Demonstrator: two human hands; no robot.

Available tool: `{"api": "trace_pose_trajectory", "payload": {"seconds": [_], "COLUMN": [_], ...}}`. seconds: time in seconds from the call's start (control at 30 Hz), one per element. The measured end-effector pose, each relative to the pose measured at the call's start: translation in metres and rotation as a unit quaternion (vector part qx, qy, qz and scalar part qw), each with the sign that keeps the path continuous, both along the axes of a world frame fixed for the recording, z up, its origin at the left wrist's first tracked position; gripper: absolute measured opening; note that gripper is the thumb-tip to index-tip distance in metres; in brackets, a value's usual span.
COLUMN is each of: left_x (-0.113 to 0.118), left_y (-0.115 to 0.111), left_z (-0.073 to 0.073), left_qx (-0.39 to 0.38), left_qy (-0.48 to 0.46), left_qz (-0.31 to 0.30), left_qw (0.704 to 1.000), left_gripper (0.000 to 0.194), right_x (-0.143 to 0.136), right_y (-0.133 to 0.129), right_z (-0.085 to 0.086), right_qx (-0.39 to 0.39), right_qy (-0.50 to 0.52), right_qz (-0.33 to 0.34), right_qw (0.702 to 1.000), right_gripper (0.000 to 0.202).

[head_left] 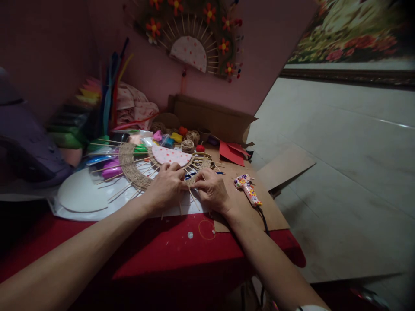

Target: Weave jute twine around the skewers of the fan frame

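Note:
A half-round craft piece lies on the table, with a fabric half-disc (pixel 171 156) dotted in red at its centre. Thin wooden sticks (pixel 118 178) spread out from it, and a band of woven brown twine (pixel 131 170) runs around them. Over the band's near side, my left hand (pixel 168 183) is closed, its fingertips pressed on the twine. My right hand (pixel 210 188) is pinched close beside it, at the sticks and the woven twine. Both hands' fingertips nearly meet. The exact strand between them is too small to make out.
A flower-patterned glue gun (pixel 248 189) lies on the cardboard (pixel 259 218) at the right. Balls of twine (pixel 188 145), red paper (pixel 231 153) and coloured clay packs stand behind. At left are a white disc (pixel 81 192) and a purple object (pixel 29 138). A similar decorated piece (pixel 189 52) hangs above.

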State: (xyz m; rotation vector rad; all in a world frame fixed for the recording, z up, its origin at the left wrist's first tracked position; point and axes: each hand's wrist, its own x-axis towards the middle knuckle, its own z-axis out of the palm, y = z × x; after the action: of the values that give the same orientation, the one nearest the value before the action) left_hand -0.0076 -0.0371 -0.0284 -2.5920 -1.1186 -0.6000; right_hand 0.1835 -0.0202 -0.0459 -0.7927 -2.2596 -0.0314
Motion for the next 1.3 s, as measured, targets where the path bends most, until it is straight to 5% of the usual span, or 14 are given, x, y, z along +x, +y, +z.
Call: {"api": "trace_pose_trajectory", "payload": {"seconds": [1.3], "left_x": [0.0011], "left_y": [-0.0001], "left_z": [0.0002], "left_qx": [0.002], "left_qy": [0.001], "left_qz": [0.003], "left_qw": [1.0], "left_gripper": [0.014], "right_x": [-0.0011], "right_y": [0.0007], "right_z": [-0.0011], "right_qx": [-0.001], "right_qy": [-0.009], "right_qz": [0.01], "right_qw": [1.0], "right_gripper": [0.021]}}
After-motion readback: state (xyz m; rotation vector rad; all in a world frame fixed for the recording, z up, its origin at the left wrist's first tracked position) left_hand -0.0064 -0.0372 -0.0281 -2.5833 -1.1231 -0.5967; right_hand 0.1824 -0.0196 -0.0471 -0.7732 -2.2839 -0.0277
